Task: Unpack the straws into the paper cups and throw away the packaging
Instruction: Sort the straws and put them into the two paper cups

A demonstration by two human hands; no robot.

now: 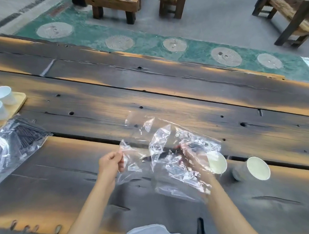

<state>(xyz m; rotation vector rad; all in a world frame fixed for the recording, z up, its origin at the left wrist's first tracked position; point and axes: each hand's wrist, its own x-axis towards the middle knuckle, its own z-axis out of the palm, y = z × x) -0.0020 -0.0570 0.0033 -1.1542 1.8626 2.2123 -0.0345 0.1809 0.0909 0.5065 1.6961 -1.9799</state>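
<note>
A crumpled clear plastic bag [170,136] hangs over the middle of the dark wooden table [151,98]. My left hand [111,163] pinches its left edge. My right hand [192,159] is inside the bag, seen through the plastic, closed around a few dark straws [163,154]. Two white paper cups lie tipped on the table to the right: one [217,163] partly behind the bag, the other [253,169] further right. At the left edge lies a second clear bag [12,144] full of dark straws.
Two white ceramic cups [1,94] sit on a light wooden tray [20,99] at the far left. Wooden benches [111,3] stand on the floor beyond the table. A dark straw-like piece [200,228] lies near the front edge.
</note>
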